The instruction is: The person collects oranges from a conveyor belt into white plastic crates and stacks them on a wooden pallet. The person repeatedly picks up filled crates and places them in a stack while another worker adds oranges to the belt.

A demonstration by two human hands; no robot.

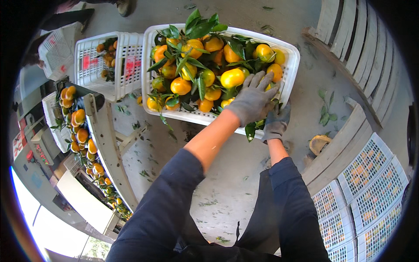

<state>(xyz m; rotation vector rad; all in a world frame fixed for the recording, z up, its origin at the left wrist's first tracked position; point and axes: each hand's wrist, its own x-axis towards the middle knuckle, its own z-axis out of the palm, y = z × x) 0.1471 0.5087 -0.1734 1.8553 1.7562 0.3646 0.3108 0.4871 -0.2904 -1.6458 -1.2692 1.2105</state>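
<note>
Before me a white plastic crate (pixel 295 65) holds orange and yellow-green mandarins (pixel 180 86) with leafy stems. My left hand (pixel 253 96), in a grey glove, lies over the fruit at the crate's right end, back upward and fingers apart. Its palm is hidden, and a mandarin shows just beyond its fingertips. Close beside it, my right hand (pixel 277 122), also gloved in grey, grips the crate's near right corner. Leaves (pixel 250 131) hang over the near rim between the two hands.
At left, mandarins (pixel 82 135) line a conveyor with a metal side frame (pixel 109 144). White crates (pixel 128 65) stand beyond it, near a person's shoe (pixel 124 7). Wooden pallets (pixel 363 49) and stacked fruit-filled crates (pixel 371 193) are at right. Fallen leaves (pixel 324 113) litter the floor.
</note>
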